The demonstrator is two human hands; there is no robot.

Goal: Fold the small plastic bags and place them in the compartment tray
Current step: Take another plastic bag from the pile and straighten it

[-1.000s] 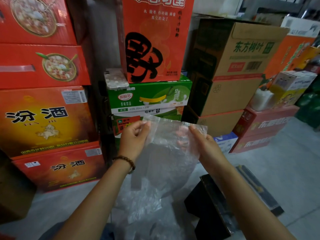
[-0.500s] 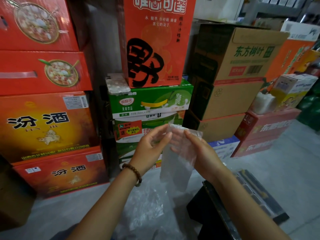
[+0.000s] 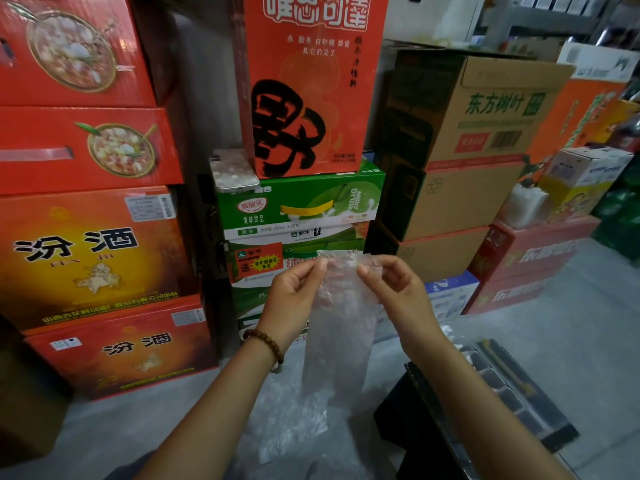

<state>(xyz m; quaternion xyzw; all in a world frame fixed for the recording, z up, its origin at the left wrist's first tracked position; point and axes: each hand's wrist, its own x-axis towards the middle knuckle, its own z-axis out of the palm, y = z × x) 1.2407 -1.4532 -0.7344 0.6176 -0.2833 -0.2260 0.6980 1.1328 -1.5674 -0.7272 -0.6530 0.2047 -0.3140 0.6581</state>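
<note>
Two hands hold one clear plastic bag (image 3: 341, 327) by its top edge, up and to the left of the compartment tray (image 3: 512, 386). The left hand (image 3: 294, 296) pinches the top left corner between thumb and forefinger, and the right hand (image 3: 398, 289) pinches the top right. Both wrists are raised with the other fingers curled, and the bag hangs down as a narrow strip. The right forearm covers part of the tray. More clear plastic (image 3: 284, 420) lies left of the tray, and its layers are hard to make out.

Thin, crinkled clear plastic bag (image 3: 341, 327); glossy printed cardboard boxes (image 3: 86, 258).
</note>
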